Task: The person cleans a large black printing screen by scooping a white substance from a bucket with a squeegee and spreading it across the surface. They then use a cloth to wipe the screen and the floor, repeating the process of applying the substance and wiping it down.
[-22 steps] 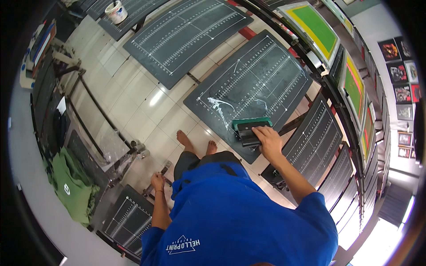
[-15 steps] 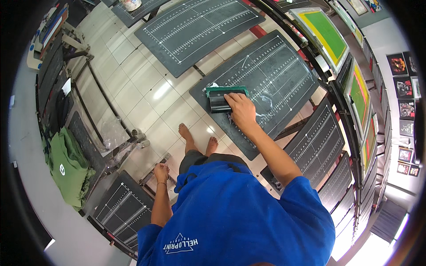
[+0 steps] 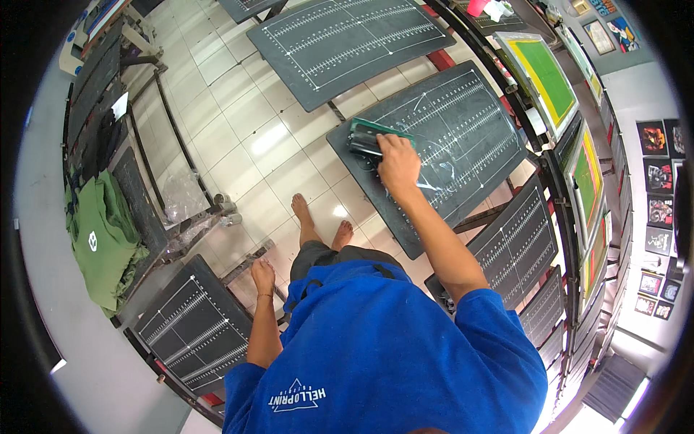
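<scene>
My right hand (image 3: 399, 163) grips a squeegee (image 3: 366, 137) with a black handle and a green strip along its far edge. The squeegee is over the near-left corner of a dark printing board (image 3: 473, 108) marked with white ruled lines. Clear, glossy film or smears (image 3: 438, 177) lie on the board just right of my hand. Down at my side hangs my left hand (image 3: 263, 276), apart from the squeegee and close to a metal bar. Its fingers are foreshortened, and nothing shows in it.
Another ruled board (image 3: 354, 40) is beyond, with more to the right (image 3: 512, 242) and lower left (image 3: 194, 325). Framed screens (image 3: 538, 76) in green and yellow stand along the right rack. Folded green cloth (image 3: 105, 242) lies left, beside a dark bench and clear plastic (image 3: 182, 197).
The squeegee, held in my right hand, has tilted and turned slightly on the board. The whole view has shifted a little. My left hand still hangs at my side.
</scene>
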